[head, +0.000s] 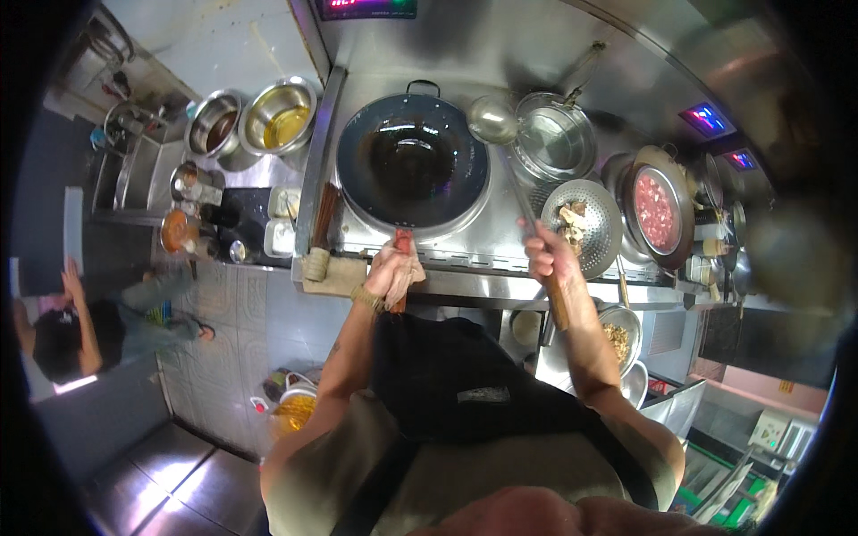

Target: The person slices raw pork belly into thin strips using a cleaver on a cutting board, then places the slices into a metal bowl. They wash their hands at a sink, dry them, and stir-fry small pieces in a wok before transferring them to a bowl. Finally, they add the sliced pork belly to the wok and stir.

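A dark wok [412, 161] rests on the stove ring, with a glossy dark inside. My left hand [394, 273] is closed around its red handle, with a pale cloth [410, 269] between. In my right hand [553, 253] is the wooden handle of a long metal ladle [493, 120]. The ladle's bowl is at the wok's right rim, beside a metal pot of clear liquid [553, 139]. A perforated metal strainer [598, 224] holding pale and brown food pieces [573, 224] lies just right of my right hand.
Steel bowls with yellow oil [286, 127] and dark liquid [218, 130] stand at left. A bamboo brush [324, 224] lies left of the wok. Raw meat [653, 211] fills a bowl at right. Below the counter edge is a bowl of chopped food [615, 342]. Another person [80, 335] is at far left.
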### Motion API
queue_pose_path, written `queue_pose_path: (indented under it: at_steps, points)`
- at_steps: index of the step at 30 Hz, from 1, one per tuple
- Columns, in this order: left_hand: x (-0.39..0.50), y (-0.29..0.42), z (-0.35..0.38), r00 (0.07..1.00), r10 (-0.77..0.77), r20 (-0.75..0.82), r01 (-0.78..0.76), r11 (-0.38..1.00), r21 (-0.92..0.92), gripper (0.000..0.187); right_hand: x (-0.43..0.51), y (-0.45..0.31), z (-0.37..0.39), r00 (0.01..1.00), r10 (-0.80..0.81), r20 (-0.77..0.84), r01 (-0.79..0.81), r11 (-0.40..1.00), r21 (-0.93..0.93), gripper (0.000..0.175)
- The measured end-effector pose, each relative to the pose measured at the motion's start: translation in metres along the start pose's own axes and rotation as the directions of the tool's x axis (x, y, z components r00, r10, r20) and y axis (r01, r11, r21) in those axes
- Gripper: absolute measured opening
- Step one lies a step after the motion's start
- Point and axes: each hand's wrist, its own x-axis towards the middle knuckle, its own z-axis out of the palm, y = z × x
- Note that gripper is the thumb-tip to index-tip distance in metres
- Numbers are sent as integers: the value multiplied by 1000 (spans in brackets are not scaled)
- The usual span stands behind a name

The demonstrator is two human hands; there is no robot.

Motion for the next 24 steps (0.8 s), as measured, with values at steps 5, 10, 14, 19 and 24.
queue_pose_path:
  at_steps: [5, 10, 14, 19, 24]
  points:
    - [-87, -86, -53, 985, 98, -144, -124, 975, -185, 36, -4, 37, 5, 991, 3, -137, -59, 912, -407, 29]
    - [-82, -218, -81, 877, -195, -439, 272, 955, 119, 45, 2, 18, -34, 878, -456, -147, 52, 396, -917, 18]
    - [3, -327, -59, 939, -117, -325, 198, 953, 230, 28, 48, -68, -92, 546, -775, 318, 27, -363, -931, 22]
    - [59, -397, -23, 949, 37, -313, 207, 675, 708, 35, 94, -140, -143, 651, -758, -51, -11, 58, -998, 16]
    - [42, -413, -1, 840, 36, 541, 504, 319, -803, 25, 76, -142, -134, 961, -148, -233, 38, 908, -417, 20]
